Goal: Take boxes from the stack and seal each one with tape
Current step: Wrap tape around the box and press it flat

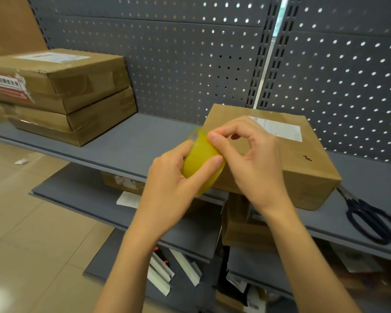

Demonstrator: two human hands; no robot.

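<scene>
Left hand [167,177] grips tape roll [201,163]; right hand [253,159] pinches its edge beside box [303,168].

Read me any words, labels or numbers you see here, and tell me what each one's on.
None can be read.
Red and white sticker on the top box of the stack: printed characters, too blurred.
White label on the near box: print too faint.
</scene>
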